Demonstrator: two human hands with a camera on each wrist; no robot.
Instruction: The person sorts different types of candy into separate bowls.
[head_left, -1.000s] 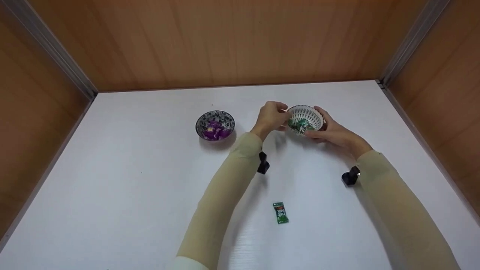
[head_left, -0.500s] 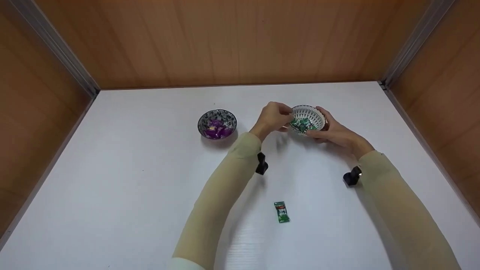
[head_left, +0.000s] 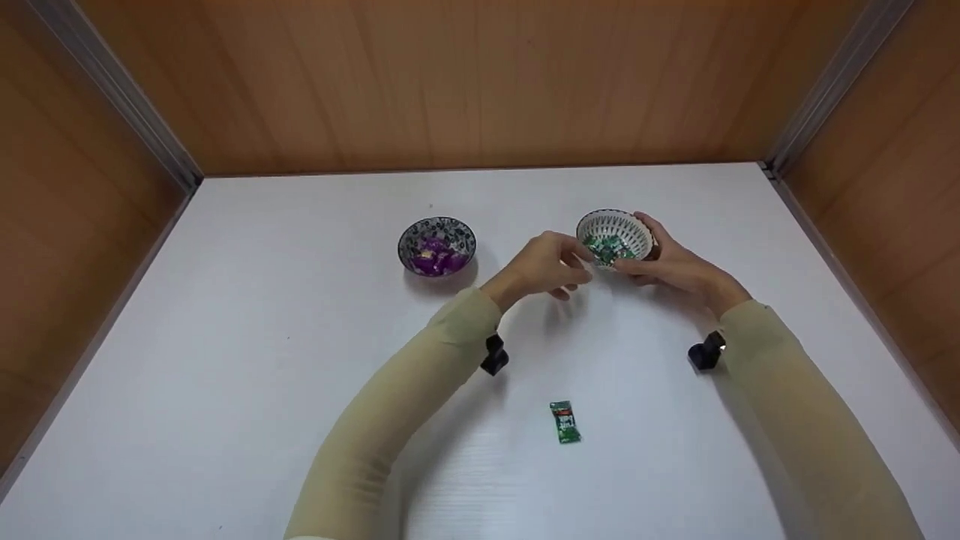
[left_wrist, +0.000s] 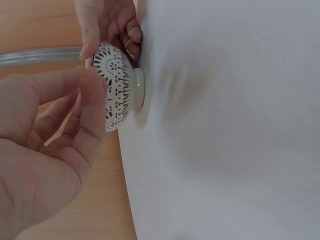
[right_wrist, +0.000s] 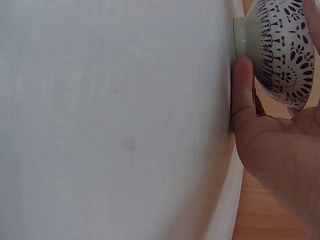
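Note:
My right hand (head_left: 671, 264) grips the side of a white bowl (head_left: 619, 223) with a dark pattern, its thumb at the near rim and its fingers round the outer wall. Several small green-wrapped candies (head_left: 609, 247) lie in that bowl. Just to its near left is my left hand (head_left: 546, 264), fingers loosely bent and nothing visible between them. In the left wrist view the thumb and fingertips of the left hand (left_wrist: 60, 120) overlap the bowl (left_wrist: 117, 82). The right wrist view has the fingers of the right hand (right_wrist: 280, 140) beside the bowl's foot (right_wrist: 240, 37).
A dark-patterned bowl (head_left: 409, 236) with purple-wrapped candies (head_left: 439, 262) stands left of my left hand. One green-wrapped candy (head_left: 565, 422) lies on the white table (head_left: 225, 360) nearer me. Wooden panels (head_left: 480, 90) wall off the back and sides.
My left hand has drawn back from the white bowl's rim, toward me, and its fingers have loosened. The right hand stays on the bowl.

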